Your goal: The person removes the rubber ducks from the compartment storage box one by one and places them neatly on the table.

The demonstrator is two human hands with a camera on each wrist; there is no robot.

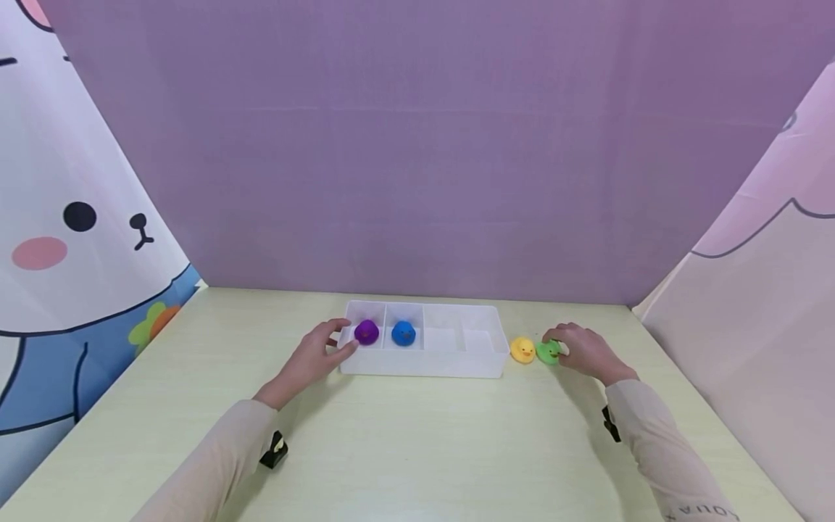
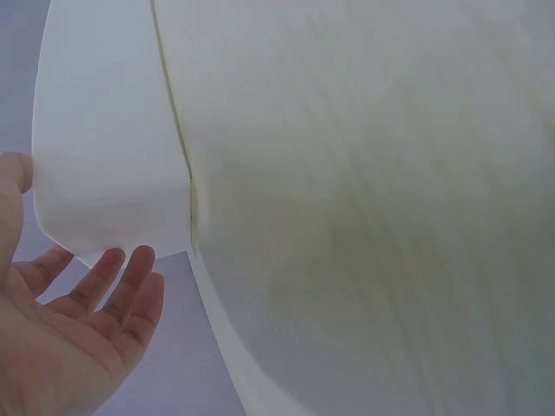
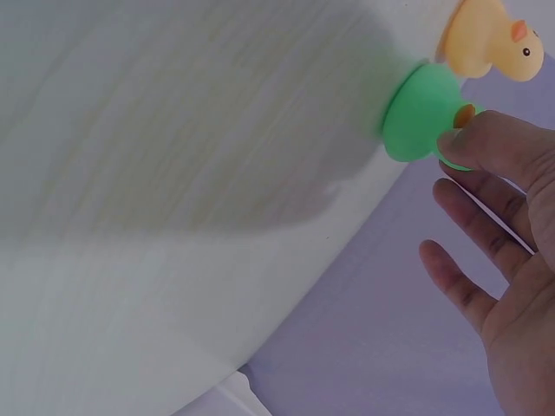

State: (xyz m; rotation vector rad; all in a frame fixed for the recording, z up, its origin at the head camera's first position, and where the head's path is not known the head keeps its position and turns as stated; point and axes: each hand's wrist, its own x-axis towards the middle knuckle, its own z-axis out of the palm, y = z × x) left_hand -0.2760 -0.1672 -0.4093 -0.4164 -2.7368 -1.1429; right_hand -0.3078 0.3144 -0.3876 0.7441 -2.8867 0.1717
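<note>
A white four-compartment tray [image 1: 483,366] lies at the middle of the table. A purple duck [image 1: 367,332] sits in its leftmost compartment and a blue duck [image 1: 404,333] in the one beside it; the two right compartments hold nothing. My left hand [image 1: 324,351] rests with straight fingers against the tray's left end [image 2: 113,173], and its fingers [image 2: 121,282] lie by the tray corner. Right of the tray stand a yellow duck [image 1: 522,349] [image 3: 490,39] and a green duck [image 1: 548,351] [image 3: 421,113]. My right hand [image 1: 580,348] arches over the green duck, with one fingertip [image 3: 481,143] on its head and the other fingers loose.
The pale yellow-green table [image 1: 424,442] is bounded by a purple back wall [image 1: 417,145] and printed cloth panels at the left [image 1: 72,239] and right [image 1: 757,304]. Both forearms reach in from the near edge in beige sleeves.
</note>
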